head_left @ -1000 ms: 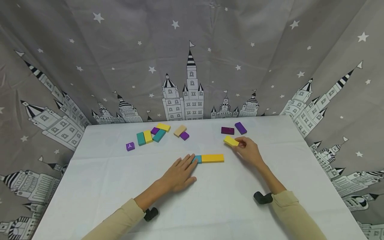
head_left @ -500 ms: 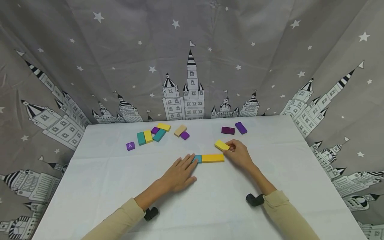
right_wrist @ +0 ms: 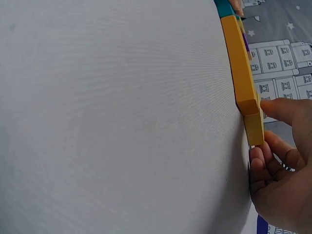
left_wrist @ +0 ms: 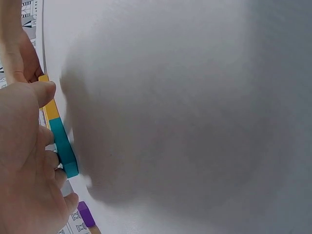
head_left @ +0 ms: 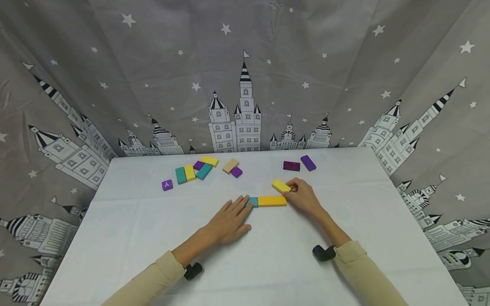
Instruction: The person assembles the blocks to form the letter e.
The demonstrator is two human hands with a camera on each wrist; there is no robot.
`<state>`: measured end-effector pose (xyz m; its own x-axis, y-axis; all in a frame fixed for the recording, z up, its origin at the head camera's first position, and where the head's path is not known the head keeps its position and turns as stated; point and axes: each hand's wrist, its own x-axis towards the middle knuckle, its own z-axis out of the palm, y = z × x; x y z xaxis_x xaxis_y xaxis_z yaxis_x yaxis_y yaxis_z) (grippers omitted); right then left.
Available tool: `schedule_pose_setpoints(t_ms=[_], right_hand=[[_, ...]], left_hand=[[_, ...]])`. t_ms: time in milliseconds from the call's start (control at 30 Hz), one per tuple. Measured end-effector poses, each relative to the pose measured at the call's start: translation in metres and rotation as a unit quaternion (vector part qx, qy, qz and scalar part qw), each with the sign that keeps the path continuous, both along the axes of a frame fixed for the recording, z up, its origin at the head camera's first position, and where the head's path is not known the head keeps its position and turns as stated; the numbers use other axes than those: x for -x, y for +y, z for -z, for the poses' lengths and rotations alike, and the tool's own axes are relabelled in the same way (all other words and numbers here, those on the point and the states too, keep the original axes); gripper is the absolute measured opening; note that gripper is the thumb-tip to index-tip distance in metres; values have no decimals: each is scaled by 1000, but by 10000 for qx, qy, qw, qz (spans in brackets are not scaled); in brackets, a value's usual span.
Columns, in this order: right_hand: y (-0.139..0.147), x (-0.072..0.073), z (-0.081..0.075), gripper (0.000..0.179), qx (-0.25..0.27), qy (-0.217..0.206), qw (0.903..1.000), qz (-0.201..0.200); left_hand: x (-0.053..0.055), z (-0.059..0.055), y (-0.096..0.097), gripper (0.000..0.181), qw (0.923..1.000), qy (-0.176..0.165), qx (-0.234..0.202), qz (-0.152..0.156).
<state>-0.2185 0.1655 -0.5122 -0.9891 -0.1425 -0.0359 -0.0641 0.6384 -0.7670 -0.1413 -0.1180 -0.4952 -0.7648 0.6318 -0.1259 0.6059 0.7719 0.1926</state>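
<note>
My left hand (head_left: pixel 229 221) lies with its fingers spread and extended, fingertips resting over a teal block (head_left: pixel 252 202). End to end with that teal block is an orange-yellow block (head_left: pixel 272 201), and the two form a straight row. In the left wrist view the teal block (left_wrist: pixel 63 146) shows longer, beside my fingertips. My right hand (head_left: pixel 304 196) pinches a lighter yellow block (head_left: pixel 281 185) by its right end, between thumb and fingers. This yellow block is slanted, just behind the row's right end. The right wrist view shows it (right_wrist: pixel 254 129) behind the orange-yellow block's end.
At the back left of the white table (head_left: pixel 245 263) lie several teal, yellow and purple blocks, one a purple block (head_left: pixel 167 185) with a white mark. A tan block (head_left: pixel 231 165) touches a purple block (head_left: pixel 236 172). Behind my right hand are a maroon block (head_left: pixel 292 166) and a violet block (head_left: pixel 308 163).
My right hand has moved left and a little nearer with the yellow block, from beside the maroon block to behind the row's right end. My left hand has stayed in place.
</note>
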Motion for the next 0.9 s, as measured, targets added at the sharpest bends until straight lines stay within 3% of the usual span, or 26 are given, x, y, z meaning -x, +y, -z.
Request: schedule_pose_setpoints(t_ms=[900], right_hand=[[2, 4, 3, 35, 44, -78, 9999, 58]], left_hand=[[2, 3, 1, 69, 10000, -2, 92, -22]])
